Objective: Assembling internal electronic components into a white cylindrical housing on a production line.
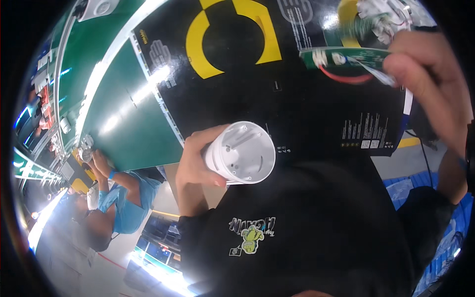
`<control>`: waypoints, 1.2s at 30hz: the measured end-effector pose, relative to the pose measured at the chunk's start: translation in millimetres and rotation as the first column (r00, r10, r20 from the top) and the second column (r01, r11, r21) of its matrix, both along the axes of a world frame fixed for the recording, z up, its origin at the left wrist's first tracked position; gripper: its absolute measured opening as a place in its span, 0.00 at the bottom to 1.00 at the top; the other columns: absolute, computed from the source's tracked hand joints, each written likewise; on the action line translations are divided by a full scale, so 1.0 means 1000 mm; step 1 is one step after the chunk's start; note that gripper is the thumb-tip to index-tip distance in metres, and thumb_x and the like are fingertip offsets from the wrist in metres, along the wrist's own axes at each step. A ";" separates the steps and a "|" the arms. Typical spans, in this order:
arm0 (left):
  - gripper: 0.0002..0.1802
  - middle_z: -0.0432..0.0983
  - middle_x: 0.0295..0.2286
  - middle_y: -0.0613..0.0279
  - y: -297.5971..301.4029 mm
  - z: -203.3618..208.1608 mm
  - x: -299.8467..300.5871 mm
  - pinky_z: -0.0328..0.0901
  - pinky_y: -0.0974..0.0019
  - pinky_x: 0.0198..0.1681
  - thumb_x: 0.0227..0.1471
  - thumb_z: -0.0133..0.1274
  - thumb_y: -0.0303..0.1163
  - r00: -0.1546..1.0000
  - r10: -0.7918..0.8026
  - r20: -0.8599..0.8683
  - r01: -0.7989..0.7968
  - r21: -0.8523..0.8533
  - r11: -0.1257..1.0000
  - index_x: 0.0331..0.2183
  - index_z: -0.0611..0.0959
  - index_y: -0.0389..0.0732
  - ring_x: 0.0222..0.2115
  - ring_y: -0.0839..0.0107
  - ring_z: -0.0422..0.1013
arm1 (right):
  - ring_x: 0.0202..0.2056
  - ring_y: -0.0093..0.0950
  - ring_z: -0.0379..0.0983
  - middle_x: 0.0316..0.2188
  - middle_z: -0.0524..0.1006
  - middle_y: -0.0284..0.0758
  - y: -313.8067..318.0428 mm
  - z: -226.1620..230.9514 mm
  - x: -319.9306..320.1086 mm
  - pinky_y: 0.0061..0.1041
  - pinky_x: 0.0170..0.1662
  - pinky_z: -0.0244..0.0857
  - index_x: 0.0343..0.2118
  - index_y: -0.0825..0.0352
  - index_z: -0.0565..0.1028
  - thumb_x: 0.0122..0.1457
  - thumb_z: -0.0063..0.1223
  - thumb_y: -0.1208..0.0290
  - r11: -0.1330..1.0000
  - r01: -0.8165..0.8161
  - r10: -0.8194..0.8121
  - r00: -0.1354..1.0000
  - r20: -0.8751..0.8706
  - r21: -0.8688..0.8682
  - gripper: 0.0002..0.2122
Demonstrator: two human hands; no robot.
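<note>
My left hand (192, 161) is wrapped round a white plastic cup-shaped housing (223, 159), its open mouth turned toward me. Inside the housing, small posts and holes show, and no other part sits in it. Up at the right, my right hand (430, 72) pinches one end of a narrow green circuit board (378, 56). White connectors stand on the board, and a red wire (342, 78) loops below it. Thin pale leads run from the board to my fingertips. The board is held above the black printed surface, well apart from the housing.
Under my hands lies a black printed sheet (237, 99) with a yellow broken ring. Loose white parts with wires (388, 20) lie at the far right. Green worktop (128, 133) extends left, where a co-worker in blue (133, 203) handles a part. Blue ribbed material (445, 232) shows at lower right.
</note>
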State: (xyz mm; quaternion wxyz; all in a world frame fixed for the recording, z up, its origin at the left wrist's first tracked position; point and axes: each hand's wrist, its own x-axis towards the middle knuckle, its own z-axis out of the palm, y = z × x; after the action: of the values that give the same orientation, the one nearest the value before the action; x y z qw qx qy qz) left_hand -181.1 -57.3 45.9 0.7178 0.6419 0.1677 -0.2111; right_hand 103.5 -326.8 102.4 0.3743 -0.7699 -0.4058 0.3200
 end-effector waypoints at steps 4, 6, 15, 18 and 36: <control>0.61 0.73 0.41 0.48 0.007 0.004 0.025 0.62 0.65 0.47 0.16 0.72 0.57 0.980 0.149 0.134 -0.157 0.053 0.986 0.47 0.70 0.23 0.42 0.64 0.71 | 0.20 0.28 0.63 0.19 0.66 0.39 0.022 0.022 -0.011 0.25 0.25 0.55 0.24 0.73 0.70 0.56 0.49 0.75 0.998 -0.055 0.057 0.942 0.330 -0.014 0.08; 0.61 0.72 0.42 0.48 0.009 0.001 0.037 0.61 0.65 0.49 0.16 0.73 0.55 0.951 0.240 0.196 -0.255 0.056 0.965 0.48 0.69 0.23 0.43 0.64 0.70 | 0.21 0.32 0.64 0.20 0.66 0.41 0.024 0.012 -0.014 0.27 0.26 0.57 0.25 0.74 0.71 0.54 0.49 0.77 0.994 -0.078 0.030 0.878 0.477 0.082 0.05; 0.60 0.72 0.44 0.54 0.046 -0.003 0.116 0.62 0.65 0.50 0.12 0.75 0.49 0.757 0.026 0.652 -0.069 0.040 0.997 0.49 0.70 0.27 0.45 0.68 0.69 | 0.30 0.34 0.72 0.28 0.76 0.41 0.039 -0.003 0.000 0.26 0.35 0.66 0.30 0.72 0.72 0.58 0.48 0.68 0.824 -0.209 -0.139 0.826 0.546 0.527 0.10; 0.60 0.72 0.43 0.54 0.049 -0.012 0.130 0.62 0.66 0.50 0.12 0.75 0.50 0.784 0.148 0.603 -0.079 -0.140 0.987 0.49 0.70 0.27 0.45 0.68 0.69 | 0.27 0.29 0.74 0.29 0.77 0.43 0.044 -0.006 -0.003 0.23 0.32 0.67 0.33 0.72 0.71 0.64 0.38 0.69 0.811 -0.080 -0.007 0.989 0.146 0.580 0.11; 0.52 0.72 0.44 0.51 0.057 -0.042 0.143 0.63 0.64 0.49 0.11 0.75 0.39 0.697 -0.064 0.714 0.112 -0.021 0.993 0.46 0.74 0.31 0.45 0.62 0.69 | 0.25 0.36 0.75 0.30 0.76 0.46 0.063 -0.013 -0.031 0.30 0.27 0.69 0.31 0.73 0.70 0.47 0.56 0.76 0.856 -0.467 0.123 0.602 0.789 0.223 0.09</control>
State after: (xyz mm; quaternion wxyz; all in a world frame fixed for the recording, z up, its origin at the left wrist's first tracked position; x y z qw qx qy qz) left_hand -38.6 -0.7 4.1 0.7355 0.6581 -0.1603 0.0142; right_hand 72.8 -263.5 89.1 0.2642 -0.6556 -0.7048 -0.0606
